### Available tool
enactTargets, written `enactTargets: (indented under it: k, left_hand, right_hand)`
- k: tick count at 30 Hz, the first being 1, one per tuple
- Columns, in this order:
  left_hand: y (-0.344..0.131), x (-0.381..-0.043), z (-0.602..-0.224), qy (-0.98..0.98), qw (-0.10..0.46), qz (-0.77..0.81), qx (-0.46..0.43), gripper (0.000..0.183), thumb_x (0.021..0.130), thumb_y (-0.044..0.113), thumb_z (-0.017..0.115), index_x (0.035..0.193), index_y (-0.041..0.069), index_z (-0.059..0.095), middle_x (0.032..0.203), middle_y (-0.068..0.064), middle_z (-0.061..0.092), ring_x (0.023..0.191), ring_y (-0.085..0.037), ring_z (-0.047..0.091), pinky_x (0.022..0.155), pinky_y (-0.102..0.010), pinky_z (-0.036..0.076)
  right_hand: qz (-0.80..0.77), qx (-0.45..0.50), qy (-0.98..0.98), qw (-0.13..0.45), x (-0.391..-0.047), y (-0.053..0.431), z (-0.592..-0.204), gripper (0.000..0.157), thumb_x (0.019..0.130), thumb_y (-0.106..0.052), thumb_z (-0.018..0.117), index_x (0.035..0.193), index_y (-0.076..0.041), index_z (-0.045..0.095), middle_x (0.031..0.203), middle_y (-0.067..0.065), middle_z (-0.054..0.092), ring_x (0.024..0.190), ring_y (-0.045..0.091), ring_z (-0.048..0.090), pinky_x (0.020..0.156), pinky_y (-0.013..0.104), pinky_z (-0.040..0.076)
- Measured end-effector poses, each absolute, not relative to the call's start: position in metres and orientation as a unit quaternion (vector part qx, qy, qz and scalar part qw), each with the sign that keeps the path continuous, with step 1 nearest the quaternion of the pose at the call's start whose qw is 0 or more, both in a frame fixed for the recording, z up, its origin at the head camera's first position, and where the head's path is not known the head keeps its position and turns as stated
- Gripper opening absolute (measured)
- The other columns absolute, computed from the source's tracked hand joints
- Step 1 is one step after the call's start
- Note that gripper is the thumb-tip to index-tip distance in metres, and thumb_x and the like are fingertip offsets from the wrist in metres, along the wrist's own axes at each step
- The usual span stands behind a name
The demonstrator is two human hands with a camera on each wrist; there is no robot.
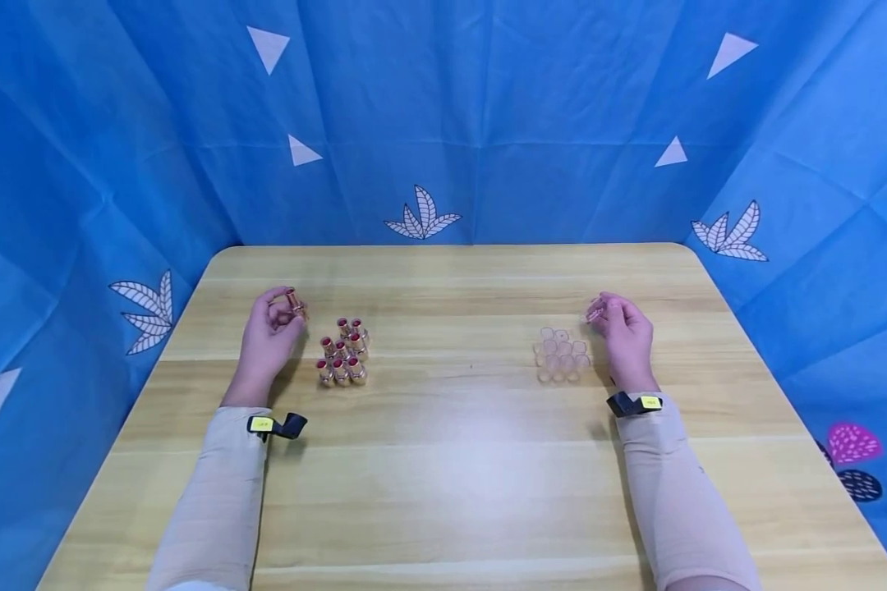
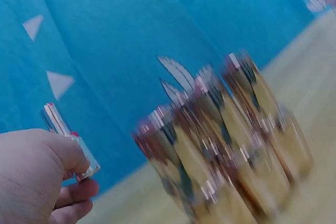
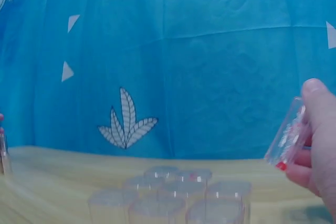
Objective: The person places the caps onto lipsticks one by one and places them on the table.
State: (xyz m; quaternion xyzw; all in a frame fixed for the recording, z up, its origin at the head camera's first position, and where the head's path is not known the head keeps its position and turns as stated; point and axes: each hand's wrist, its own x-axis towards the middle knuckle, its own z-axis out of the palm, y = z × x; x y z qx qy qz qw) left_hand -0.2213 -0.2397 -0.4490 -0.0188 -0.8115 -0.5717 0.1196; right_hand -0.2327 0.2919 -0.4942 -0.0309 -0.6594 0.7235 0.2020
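My left hand (image 1: 268, 335) pinches one lipstick tube (image 1: 295, 303), gold with a dark red top, above the table's left side. Just right of that hand stands a cluster of uncapped gold lipstick tubes (image 1: 342, 371), blurred in the left wrist view. Over on the right side, my right hand (image 1: 627, 341) holds a clear plastic cap (image 3: 287, 134) between thumb and fingers, tilted. Several more clear caps (image 1: 559, 361) stand grouped on the table to the left of the right hand.
The wooden table (image 1: 443, 460) has rounded far corners. Blue cloth (image 1: 473, 107) with white triangles and leaf prints hangs behind it and along both sides. Black wrist cameras (image 1: 291, 425) are strapped over the sleeves.
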Motion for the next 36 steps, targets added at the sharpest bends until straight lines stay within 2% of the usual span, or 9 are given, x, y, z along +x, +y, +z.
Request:
enactTargets:
  k: [4, 8, 14, 21, 29, 36]
  left_hand:
    - [-0.233, -0.216, -0.43, -0.794, 0.137, -0.592, -0.019, 0.052, 0.085, -0.001, 0.053, 0.131, 0.007, 0.031, 0.111, -0.019, 0.051, 0.095, -0.02, 0.05, 0.079, -0.016, 0.043]
    - [-0.222, -0.214, -0.414, -0.774, 0.153, -0.613, -0.049, 0.05, 0.084, -0.003, 0.054, 0.129, 0.005, 0.035, 0.11, -0.019, 0.051, 0.096, -0.02, 0.05, 0.081, -0.017, 0.043]
    - [-0.202, -0.207, -0.389, -0.763, 0.16, -0.62, -0.086, 0.046, 0.082, -0.006, 0.055, 0.125, -0.002, 0.038, 0.107, -0.019, 0.052, 0.097, -0.023, 0.049, 0.087, -0.028, 0.042]
    - [-0.183, -0.196, -0.365, -0.765, 0.155, -0.616, -0.107, 0.045, 0.082, -0.003, 0.057, 0.123, -0.001, 0.039, 0.108, -0.016, 0.053, 0.099, -0.022, 0.05, 0.092, -0.035, 0.039]
    - [-0.152, -0.184, -0.345, -0.773, 0.124, -0.606, -0.138, 0.045, 0.082, -0.002, 0.058, 0.122, -0.002, 0.039, 0.108, -0.015, 0.054, 0.1, -0.022, 0.05, 0.095, -0.034, 0.037]
    - [-0.13, -0.178, -0.339, -0.784, 0.094, -0.594, -0.155, 0.034, 0.082, 0.002, 0.06, 0.114, 0.0, 0.049, 0.102, -0.011, 0.055, 0.096, -0.021, 0.053, 0.089, -0.031, 0.043]
  right_hand:
    - [0.756, -0.048, -0.608, 0.238, -0.236, 0.289, -0.488, 0.035, 0.089, -0.03, 0.05, 0.108, -0.002, 0.058, 0.102, 0.019, 0.056, 0.086, 0.028, 0.058, 0.08, 0.034, 0.048]
    - [0.783, -0.054, -0.56, 0.266, -0.243, 0.283, -0.483, 0.038, 0.088, -0.03, 0.052, 0.108, 0.001, 0.057, 0.102, 0.02, 0.056, 0.085, 0.029, 0.058, 0.079, 0.036, 0.048]
    - [0.81, -0.044, -0.511, 0.284, -0.241, 0.272, -0.455, 0.034, 0.087, -0.026, 0.053, 0.107, 0.002, 0.056, 0.101, 0.02, 0.055, 0.085, 0.03, 0.057, 0.079, 0.038, 0.048]
    - [0.818, -0.014, -0.47, 0.333, -0.233, 0.262, -0.42, 0.034, 0.086, -0.024, 0.054, 0.105, 0.004, 0.057, 0.099, 0.023, 0.055, 0.083, 0.032, 0.058, 0.076, 0.038, 0.049]
    - [0.843, 0.039, -0.416, 0.338, -0.225, 0.234, -0.393, 0.04, 0.088, -0.023, 0.051, 0.108, 0.012, 0.051, 0.096, 0.025, 0.055, 0.08, 0.035, 0.058, 0.075, 0.04, 0.049]
    - [0.868, 0.043, -0.385, 0.312, -0.219, 0.206, -0.376, 0.04, 0.088, -0.025, 0.05, 0.11, 0.009, 0.051, 0.097, 0.024, 0.056, 0.084, 0.034, 0.058, 0.08, 0.044, 0.047]
